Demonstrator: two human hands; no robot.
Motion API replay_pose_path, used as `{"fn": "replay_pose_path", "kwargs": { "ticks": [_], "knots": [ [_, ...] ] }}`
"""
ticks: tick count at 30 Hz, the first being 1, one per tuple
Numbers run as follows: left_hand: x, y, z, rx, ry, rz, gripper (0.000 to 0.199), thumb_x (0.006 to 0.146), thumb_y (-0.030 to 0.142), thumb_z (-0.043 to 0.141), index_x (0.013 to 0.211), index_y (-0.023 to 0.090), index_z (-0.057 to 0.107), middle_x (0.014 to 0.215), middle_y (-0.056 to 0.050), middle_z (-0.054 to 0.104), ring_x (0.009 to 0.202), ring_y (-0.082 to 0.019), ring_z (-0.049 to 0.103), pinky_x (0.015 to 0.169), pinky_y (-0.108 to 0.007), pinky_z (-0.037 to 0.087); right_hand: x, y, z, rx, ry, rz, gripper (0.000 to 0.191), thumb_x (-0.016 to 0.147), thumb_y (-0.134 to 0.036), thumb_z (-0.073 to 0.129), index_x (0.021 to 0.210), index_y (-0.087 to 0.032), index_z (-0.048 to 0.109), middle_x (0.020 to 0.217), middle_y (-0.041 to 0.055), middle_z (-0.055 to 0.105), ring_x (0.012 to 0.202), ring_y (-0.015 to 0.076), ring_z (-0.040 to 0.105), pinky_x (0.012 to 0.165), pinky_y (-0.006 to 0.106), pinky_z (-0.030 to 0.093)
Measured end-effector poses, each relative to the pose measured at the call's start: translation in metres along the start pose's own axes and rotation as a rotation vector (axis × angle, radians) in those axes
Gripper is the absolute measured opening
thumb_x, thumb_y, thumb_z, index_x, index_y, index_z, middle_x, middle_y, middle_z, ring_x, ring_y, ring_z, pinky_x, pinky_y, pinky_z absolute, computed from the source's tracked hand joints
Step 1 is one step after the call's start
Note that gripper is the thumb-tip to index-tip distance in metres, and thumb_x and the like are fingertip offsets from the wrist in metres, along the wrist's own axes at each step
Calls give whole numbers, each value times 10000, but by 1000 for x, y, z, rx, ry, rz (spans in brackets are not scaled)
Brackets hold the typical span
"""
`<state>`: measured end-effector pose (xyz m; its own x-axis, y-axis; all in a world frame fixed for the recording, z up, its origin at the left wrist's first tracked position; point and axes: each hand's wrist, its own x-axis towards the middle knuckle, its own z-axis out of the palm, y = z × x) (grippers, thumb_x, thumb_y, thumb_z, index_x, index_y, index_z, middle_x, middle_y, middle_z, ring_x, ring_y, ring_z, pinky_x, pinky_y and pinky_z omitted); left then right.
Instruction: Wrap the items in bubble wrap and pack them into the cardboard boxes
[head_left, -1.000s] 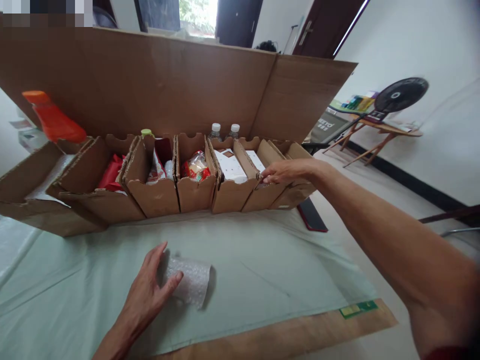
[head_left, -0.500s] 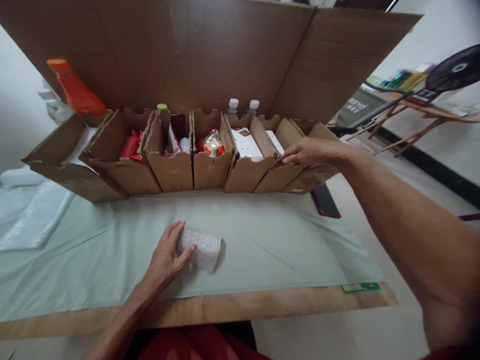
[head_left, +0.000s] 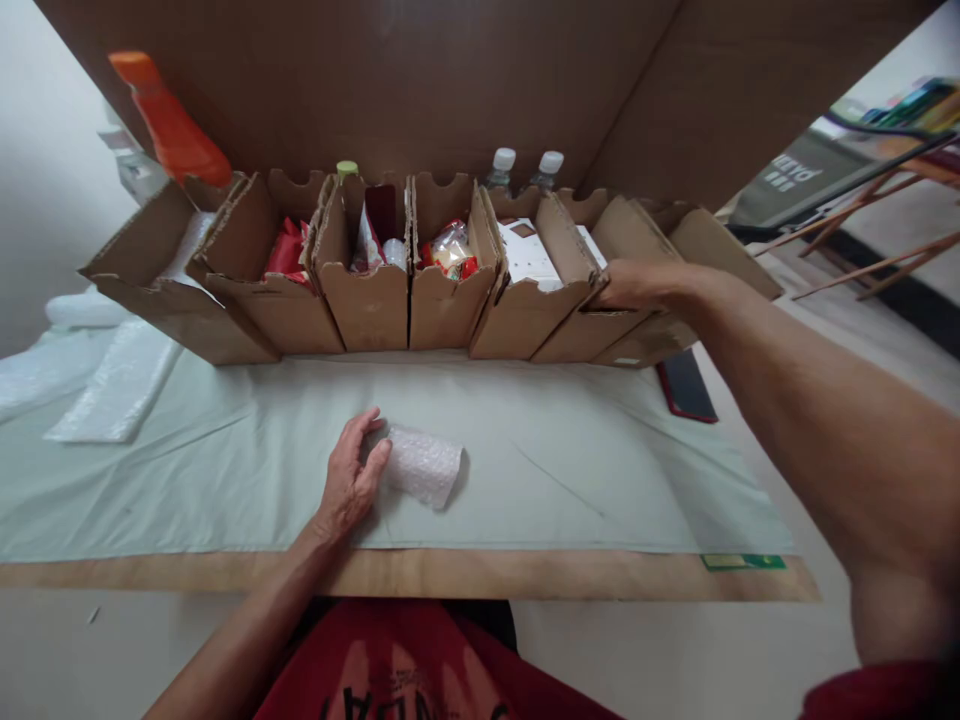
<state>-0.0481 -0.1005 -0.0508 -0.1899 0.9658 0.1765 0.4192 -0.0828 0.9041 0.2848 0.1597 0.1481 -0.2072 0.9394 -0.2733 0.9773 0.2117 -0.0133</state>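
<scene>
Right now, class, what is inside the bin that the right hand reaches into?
A white item shows in the bin, beside the right hand. The hand and the bin's walls cover its bottom, so anything lower down cannot be seen.

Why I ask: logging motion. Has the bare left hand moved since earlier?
Yes, the left hand moved slightly left, judged against the brown cardboard boxes.

Flat cloth (head_left: 570, 440) runs open from the wrap (head_left: 426, 465) rightward to the dark pad (head_left: 686, 385). Far side walled off by boxes (head_left: 442, 325); way in is from above, over the rims. My right hand (head_left: 630, 286) takes up the near end of the sixth box (head_left: 574, 335), wrist across the seventh (head_left: 641, 345). Behind, a tall board (head_left: 450, 90) bars any reach farther.
</scene>
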Motion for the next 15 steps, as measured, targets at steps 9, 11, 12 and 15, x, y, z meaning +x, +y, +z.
{"fn": "replay_pose_path", "kwargs": {
  "ticks": [9,11,12,15],
  "knots": [
    [-8,9,-4,88,103,208,597,1003,432,506,1557,268,357,1551,-152,442,1418,-333,472,1135,-546,441,-185,-15,12,313,846,80,487,990,-637,438,1196,-322,747,1136,96,781,1080,299,695,838,452,517],
    [-8,26,-4,161,108,379,685,994,416,529,1609,322,244,1679,-129,250,1522,-365,322,1189,-594,355,-199,-41,64,440,554,-76,370,976,-555,496,1206,-385,732,1206,53,766,1082,313,700,937,496,551],
    [-8,35,-2,198,83,463,720,986,413,546,1619,341,211,1717,-112,153,1549,-377,262,1204,-612,318,-201,-52,87,452,347,-176,351,975,-496,516,1238,-389,722,1246,41,754,1121,314,692,993,508,541],
    [-5,52,14,333,-93,670,692,957,414,594,1584,321,317,1730,-109,125,1564,-397,215,1220,-634,261,-196,-70,125,385,-43,-400,453,942,-422,597,1390,-375,637,1204,33,770,1064,271,708,951,444,567]
  ]
}}
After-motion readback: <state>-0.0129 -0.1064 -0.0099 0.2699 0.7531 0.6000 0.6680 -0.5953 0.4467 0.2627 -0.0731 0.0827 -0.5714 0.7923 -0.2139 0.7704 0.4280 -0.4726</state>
